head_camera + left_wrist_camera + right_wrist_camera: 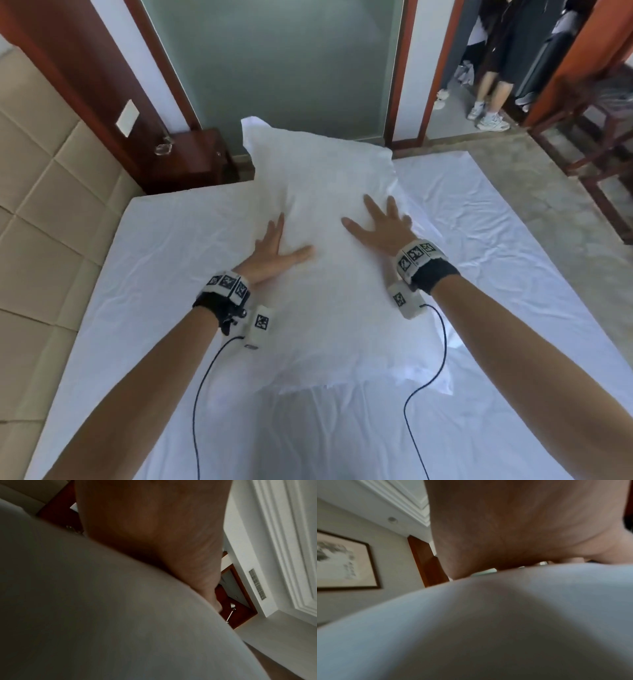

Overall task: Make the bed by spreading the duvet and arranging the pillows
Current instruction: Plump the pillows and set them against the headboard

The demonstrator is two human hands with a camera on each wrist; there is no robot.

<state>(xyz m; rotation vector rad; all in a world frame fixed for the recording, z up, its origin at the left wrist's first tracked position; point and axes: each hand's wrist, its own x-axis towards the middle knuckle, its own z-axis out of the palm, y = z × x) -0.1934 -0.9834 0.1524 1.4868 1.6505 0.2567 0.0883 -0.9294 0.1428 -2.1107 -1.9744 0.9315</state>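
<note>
Head view: a white pillow (pixel 325 246) lies on the bed (pixel 154 240), long axis running away from the person, its far end overhanging the far edge of the mattress. The bed is covered in a white sheet with fine creases.

Left hand (pixel 274 250) lies flat on the near-left part of the pillow, fingers straight and together, thumb spread out to the right. It holds nothing, only presses on the cloth. Right hand (pixel 380 226) lies flat on the right side of the pillow, fingers splayed and straight, also gripping nothing. The two hands are near each other, not touching.

Each wrist carries a black band with white marker blocks; a thin black cable runs back from each along the sheet.

Left wrist view: the palm (pixel 150 520) is seen from below, resting on the bulge of white pillow cloth (pixel 102 608); picture dim and blurred. Right wrist view: the same, the right palm (pixel 522 527) pressed on the pillow (pixel 488 628); a framed picture (pixel 342 561) hangs on the wall behind.

Surroundings: padded beige headboard (pixel 41 171) at left, dark wooden nightstand (pixel 195 157) beyond the bed corner, a glass ashtray (pixel 163 148) on it. Frosted glass panel (pixel 274 61) straight ahead. Legs of other people (pixel 489 92) stand in the doorway at upper right.
</note>
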